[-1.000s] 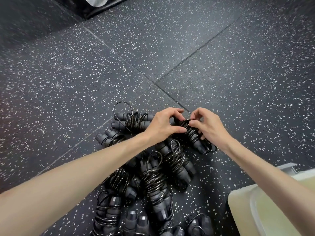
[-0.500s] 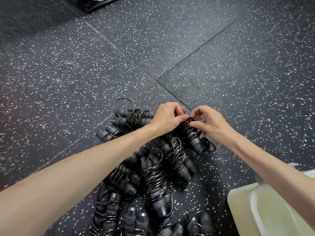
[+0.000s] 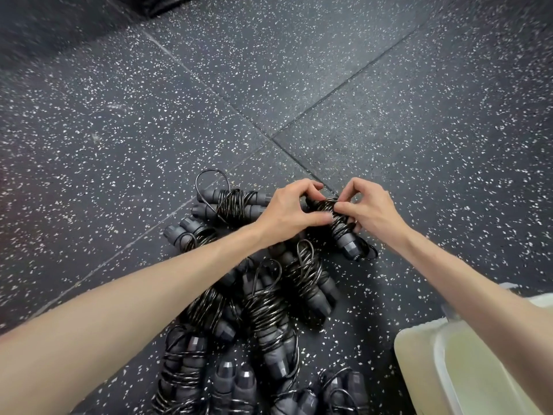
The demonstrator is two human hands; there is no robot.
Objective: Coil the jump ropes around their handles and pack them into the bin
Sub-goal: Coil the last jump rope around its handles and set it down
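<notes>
Head view, both hands (curled) pinching jump rope [image 3: 344, 235], handles angled down-right

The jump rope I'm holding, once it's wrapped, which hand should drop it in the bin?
Probably the right hand. It already pinches the jump rope, and the bin sits on its side, under the right forearm. The left hand would have to cross over.

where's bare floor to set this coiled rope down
Bare floor lies beyond both hands and right of the held rope, toward the bin. Crowded: the pile of coiled ropes under the left forearm.
</notes>
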